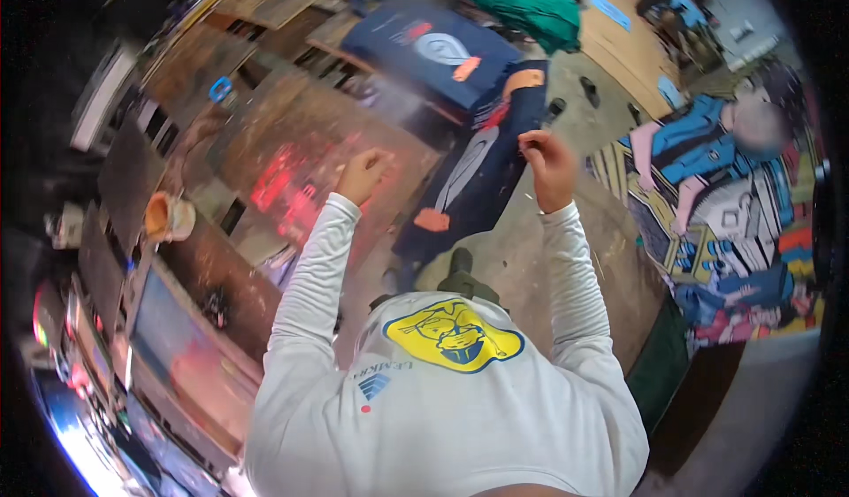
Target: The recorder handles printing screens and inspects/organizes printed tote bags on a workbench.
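Observation:
A long dark navy cloth [495,179] with a grey shape and orange patches stretches downward in front of me, ending above my feet. My right hand [544,156] is closed at its right edge, apparently pinching it. My left hand [363,174] hangs in the air left of the cloth, fingers loosely curled and apart, with nothing visible in them. Behind the cloth, a similar navy printed piece [393,42] lies on a wooden surface. Below and around my left hand is a red-stained board [292,183], somewhat blurred.
A green wrapped bundle [513,2] lies at the back, beside a tan board [619,55]. A bucket [168,218] stands among wooden boards [124,196] at left. A colourful printed illustration with cartoon-like figures [707,214] fills the right side. Dark footwear [588,90] sits on the floor.

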Motion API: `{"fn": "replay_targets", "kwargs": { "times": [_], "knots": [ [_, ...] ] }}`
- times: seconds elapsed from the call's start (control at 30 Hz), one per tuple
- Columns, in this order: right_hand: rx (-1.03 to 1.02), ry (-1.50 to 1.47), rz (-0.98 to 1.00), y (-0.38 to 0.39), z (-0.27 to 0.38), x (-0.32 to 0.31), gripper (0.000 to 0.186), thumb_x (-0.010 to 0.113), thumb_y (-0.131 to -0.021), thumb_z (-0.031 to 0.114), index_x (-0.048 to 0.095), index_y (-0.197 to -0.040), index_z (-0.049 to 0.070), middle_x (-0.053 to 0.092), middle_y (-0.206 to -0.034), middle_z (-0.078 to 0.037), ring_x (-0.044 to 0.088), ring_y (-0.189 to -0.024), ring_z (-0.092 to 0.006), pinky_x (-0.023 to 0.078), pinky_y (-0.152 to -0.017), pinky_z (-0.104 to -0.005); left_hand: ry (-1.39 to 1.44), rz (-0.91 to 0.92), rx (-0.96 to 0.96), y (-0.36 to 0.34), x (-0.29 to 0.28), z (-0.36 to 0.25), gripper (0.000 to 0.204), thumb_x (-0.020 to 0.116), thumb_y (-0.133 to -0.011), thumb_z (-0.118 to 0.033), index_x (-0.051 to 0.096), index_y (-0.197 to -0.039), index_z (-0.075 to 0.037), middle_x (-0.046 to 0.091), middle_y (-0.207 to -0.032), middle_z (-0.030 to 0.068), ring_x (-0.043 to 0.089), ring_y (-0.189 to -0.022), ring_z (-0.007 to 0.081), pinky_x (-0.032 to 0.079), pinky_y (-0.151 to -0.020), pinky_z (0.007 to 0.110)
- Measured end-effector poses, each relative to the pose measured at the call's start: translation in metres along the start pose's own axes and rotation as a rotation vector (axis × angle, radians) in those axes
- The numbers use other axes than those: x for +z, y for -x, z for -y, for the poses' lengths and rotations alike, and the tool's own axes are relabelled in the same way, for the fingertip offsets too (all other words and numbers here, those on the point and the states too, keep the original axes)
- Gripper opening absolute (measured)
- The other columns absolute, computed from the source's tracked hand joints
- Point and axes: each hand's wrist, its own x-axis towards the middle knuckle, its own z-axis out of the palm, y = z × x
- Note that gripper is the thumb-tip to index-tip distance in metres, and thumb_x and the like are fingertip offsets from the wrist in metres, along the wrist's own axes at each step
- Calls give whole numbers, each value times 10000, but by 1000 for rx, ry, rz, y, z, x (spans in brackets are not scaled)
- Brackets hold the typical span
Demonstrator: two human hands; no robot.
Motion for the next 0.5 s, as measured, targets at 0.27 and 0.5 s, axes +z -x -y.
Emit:
{"fn": "replay_targets", "kwargs": {
  "times": [0.27, 0.5],
  "knots": [
    [-61, -66, -47, 0, 18, -57, 244, 513, -808, -152, 660, -944, -12, 653, -885, -26, 598, -810, -85, 478, -747, -216, 139, 413, -595, -98, 126, 58, 555, 552, -952, -534, 663, -1124, -17, 689, -990, 67, 628, -820, 188, 492, -743, 305],
    [-69, -1, -189, 12, 34, -152, 243, 512, -804, -163, 652, -925, -6, 645, -894, -25, 594, -813, -85, 478, -747, -209, 319, 458, -586, -116, 199, 4, 245, 604, -951, -301, 643, -1091, -104, 673, -998, 17, 634, -889, 159, 509, -781, 356]
  ]
}}
